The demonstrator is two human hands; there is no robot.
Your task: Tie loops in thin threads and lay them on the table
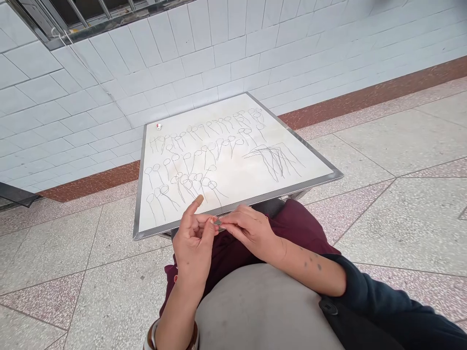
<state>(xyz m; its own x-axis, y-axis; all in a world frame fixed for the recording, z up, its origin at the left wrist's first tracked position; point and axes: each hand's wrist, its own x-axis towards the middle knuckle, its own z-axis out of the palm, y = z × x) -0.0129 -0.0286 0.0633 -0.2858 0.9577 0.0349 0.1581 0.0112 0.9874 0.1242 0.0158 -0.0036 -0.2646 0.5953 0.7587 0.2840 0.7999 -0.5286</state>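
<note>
At the near edge of the table, my left hand [195, 236] and my right hand [251, 231] meet fingertip to fingertip. Between them is a small grey-green piece [218, 222], too small to name, pinched by thumb and fingers on both sides. My left index finger points up, with a brownish covering on its tip. On the white tabletop [233, 182] lie rows of thin dark wires, each with a round loop and a long tail, such as this looped wire [176, 157]. A loose bunch of bent wires without visible loops [275, 158] lies to the right.
A small red-and-white object [159, 127] sits in the table's far left corner. The table has a grey metal rim [310, 183] and stands against a white tiled wall [189, 63]. A barred window [87, 14] is at upper left. My lap is under the near edge.
</note>
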